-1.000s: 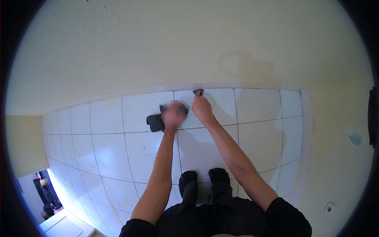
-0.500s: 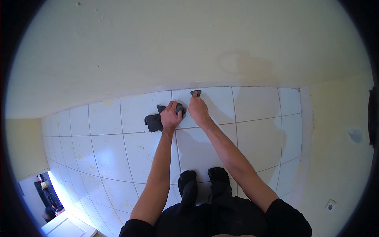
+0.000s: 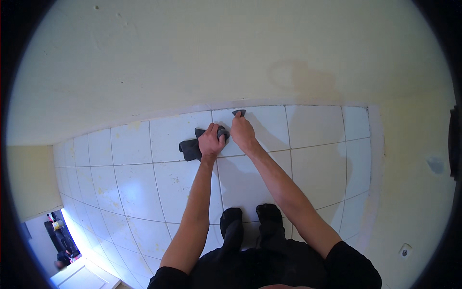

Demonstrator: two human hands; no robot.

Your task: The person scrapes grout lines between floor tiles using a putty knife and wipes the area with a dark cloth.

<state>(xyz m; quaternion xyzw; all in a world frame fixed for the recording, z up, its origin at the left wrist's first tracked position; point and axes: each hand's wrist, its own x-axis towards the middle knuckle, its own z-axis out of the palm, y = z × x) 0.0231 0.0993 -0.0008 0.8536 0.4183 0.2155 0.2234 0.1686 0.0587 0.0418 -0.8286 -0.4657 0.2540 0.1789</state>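
My left hand (image 3: 210, 141) is closed round a bunched dark grey cloth (image 3: 191, 150), whose loose end spreads to the left over the white tiles. My right hand (image 3: 243, 133) grips a small scraper with a dark, flared blade (image 3: 239, 113). Its handle is hidden inside my fist, and my index finger lies along the blade. The blade rests on or just above the tile close to the foot of the wall; I cannot tell if it touches.
White floor tiles (image 3: 317, 173) carry yellowish stains and dark specks, mostly to the left. A cream wall (image 3: 192, 58) rises ahead, another at right with a socket (image 3: 405, 250). My dark-socked feet (image 3: 269, 213) stand behind my hands. A white door (image 3: 86, 277) and another room lie lower left.
The whole view has shifted slightly. Both hands keep their grips and stay in nearly the same places on the floor.
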